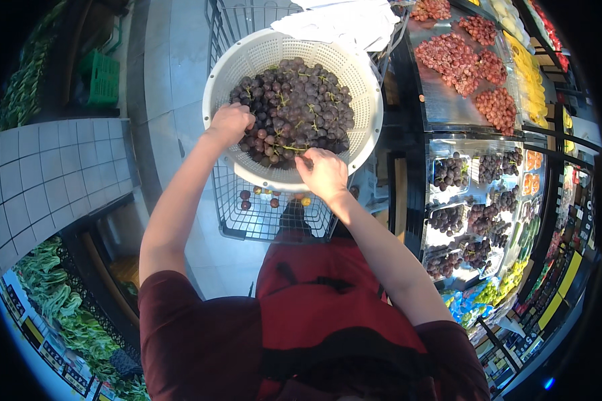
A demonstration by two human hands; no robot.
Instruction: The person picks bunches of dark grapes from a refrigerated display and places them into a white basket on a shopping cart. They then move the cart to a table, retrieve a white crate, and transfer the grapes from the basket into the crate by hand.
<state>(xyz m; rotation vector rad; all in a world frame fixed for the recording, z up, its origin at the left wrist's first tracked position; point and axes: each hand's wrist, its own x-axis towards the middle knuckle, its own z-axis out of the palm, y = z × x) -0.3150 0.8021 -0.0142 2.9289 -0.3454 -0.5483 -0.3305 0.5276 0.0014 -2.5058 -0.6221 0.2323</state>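
Observation:
Dark purple grapes on green stems are heaped in a round, off-white plastic basket with perforated walls. My left hand reaches over the left rim, its fingers curled into the grapes at that side. At the near side my right hand comes over the rim with bent fingers closed on the grapes at the edge of the heap. The fingertips of both hands are partly hidden among the fruit. The basket rests on top of a wire shopping cart.
Several loose round fruits lie in the cart below the basket. White cloth or paper sits at its far end. On the right, a display holds red grapes and packs of dark grapes. Left stand a tiled ledge and leafy greens.

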